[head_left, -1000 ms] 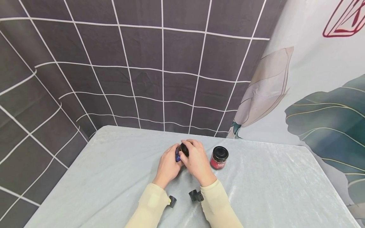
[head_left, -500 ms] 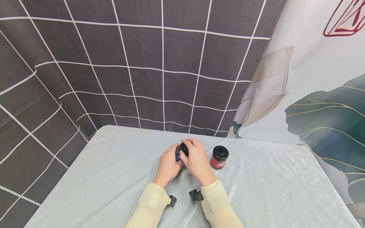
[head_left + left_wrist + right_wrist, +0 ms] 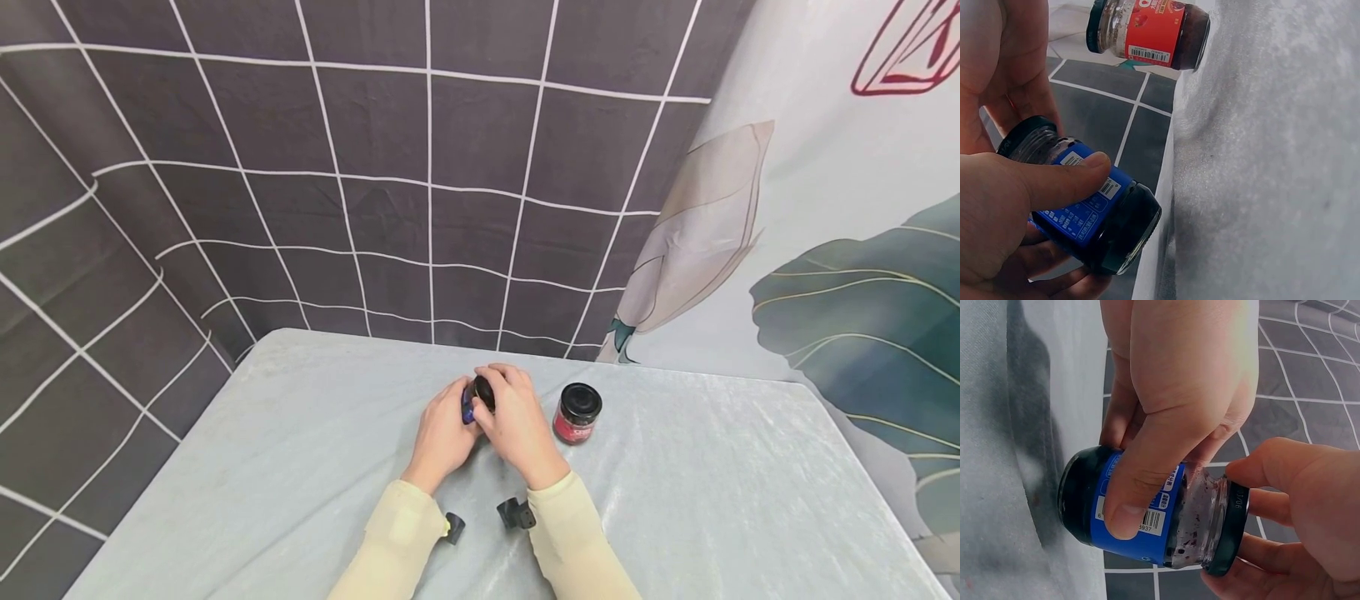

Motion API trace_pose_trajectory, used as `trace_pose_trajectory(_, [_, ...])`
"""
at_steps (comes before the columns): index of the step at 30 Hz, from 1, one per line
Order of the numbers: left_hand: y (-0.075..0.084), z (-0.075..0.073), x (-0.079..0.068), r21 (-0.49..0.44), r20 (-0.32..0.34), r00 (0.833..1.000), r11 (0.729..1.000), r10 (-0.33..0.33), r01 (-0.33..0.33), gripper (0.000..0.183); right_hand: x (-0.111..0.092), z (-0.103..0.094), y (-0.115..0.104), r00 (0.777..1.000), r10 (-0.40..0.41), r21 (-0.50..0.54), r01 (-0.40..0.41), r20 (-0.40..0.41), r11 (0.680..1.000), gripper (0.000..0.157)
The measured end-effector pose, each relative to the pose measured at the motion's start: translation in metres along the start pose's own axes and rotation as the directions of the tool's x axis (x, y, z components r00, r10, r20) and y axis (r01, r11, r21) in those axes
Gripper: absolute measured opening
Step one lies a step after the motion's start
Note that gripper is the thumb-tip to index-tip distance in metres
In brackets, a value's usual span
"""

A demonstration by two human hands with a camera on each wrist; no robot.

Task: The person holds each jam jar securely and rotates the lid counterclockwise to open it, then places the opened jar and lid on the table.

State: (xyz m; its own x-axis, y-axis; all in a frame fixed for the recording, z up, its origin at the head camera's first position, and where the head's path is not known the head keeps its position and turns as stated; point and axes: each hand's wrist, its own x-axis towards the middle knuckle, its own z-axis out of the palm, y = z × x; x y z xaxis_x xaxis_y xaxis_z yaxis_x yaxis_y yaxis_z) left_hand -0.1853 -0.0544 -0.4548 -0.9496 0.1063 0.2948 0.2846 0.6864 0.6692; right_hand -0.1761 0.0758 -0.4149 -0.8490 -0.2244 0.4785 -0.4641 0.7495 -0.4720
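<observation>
A glass jar (image 3: pixel 1088 215) with a blue label and dark contents is between both hands, its base close over the cloth. My left hand (image 3: pixel 444 433) grips the jar's body, the thumb lying across the label. At the other end, my right hand (image 3: pixel 521 429) holds the black lid (image 3: pixel 1230 528) with thumb and fingers at its rim. The lid sits on the jar's neck. From the head view, the hands hide most of the jar. Right of them stands a second jar (image 3: pixel 576 421), upright, with a red label and a black lid.
A pale grey cloth (image 3: pixel 712 483) covers the table, with slight creases. Behind it hangs a dark curtain (image 3: pixel 382 208) with a white grid. On the right is a white curtain (image 3: pixel 705 325) with leaf prints. Each sleeve carries a small black wrist device (image 3: pixel 516 514).
</observation>
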Motion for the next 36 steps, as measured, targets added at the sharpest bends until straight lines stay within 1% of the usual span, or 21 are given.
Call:
trace_pose_trajectory(6, [0.0003,0.0004,0.0013,-0.002,0.008,1.000,1.000,-0.009,0.009,0.052,0.0002,-0.0004,-0.0006,1.000,0.004,0.013,-0.004,-0.005,1.000,0.036])
trace_pose_trajectory(20, [0.0000,0.0003,0.0003,-0.010,0.003,1.000,1.000,0.001,-0.001,0.051,-0.0007,0.0004,-0.0011,1.000,0.029,0.024,-0.029,0.000,0.999,0.037])
trace_pose_trajectory(29, [-0.0009,0.0015,0.0009,-0.012,0.007,1.000,1.000,-0.017,0.018,0.051,-0.0016,0.0007,-0.0021,0.999,0.033,0.022,-0.032,-0.011,0.999,0.037])
trace_pose_trajectory(36, [-0.0023,0.0016,0.0011,-0.008,-0.007,1.000,1.000,-0.006,0.006,0.049,-0.0008,0.0011,-0.0019,0.999,0.044,0.031,-0.044,-0.011,0.999,0.039])
